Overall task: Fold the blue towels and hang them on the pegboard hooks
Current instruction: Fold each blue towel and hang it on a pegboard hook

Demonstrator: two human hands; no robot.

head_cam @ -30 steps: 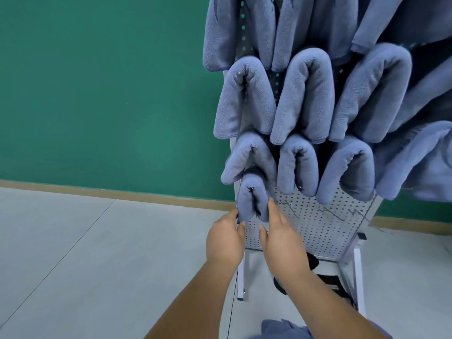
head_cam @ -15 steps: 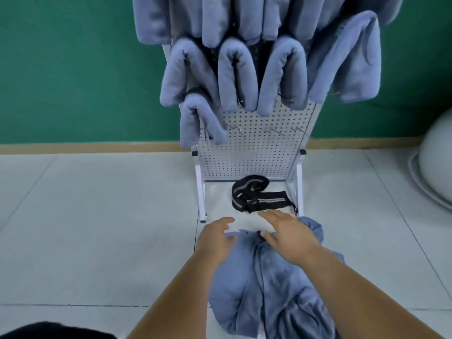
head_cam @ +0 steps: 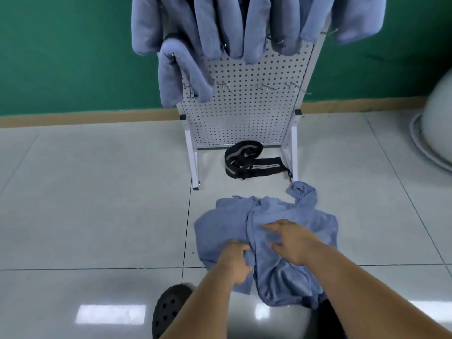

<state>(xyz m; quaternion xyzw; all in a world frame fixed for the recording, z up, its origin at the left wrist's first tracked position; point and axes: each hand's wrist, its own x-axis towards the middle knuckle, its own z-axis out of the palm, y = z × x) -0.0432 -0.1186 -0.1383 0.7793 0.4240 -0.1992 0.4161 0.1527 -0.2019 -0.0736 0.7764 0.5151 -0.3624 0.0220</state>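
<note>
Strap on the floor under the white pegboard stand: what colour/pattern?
Black coiled fabric strap with light grey lengthwise stripes, clearest in the head view.

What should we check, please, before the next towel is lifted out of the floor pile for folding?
1. Left hand grip: ok, fingers curled round a fold of the towel pile.
2. Right hand free to help: ok, it rests open on the cloth.
3. Only one towel taken: cannot tell, the pile is bunched.
4. Free hooks: ok, bare ones in the lowest row, right of the lowest hung towel.
5. Pile free of the pegboard leg: cannot tell, its far corner lies right at the foot.
</note>
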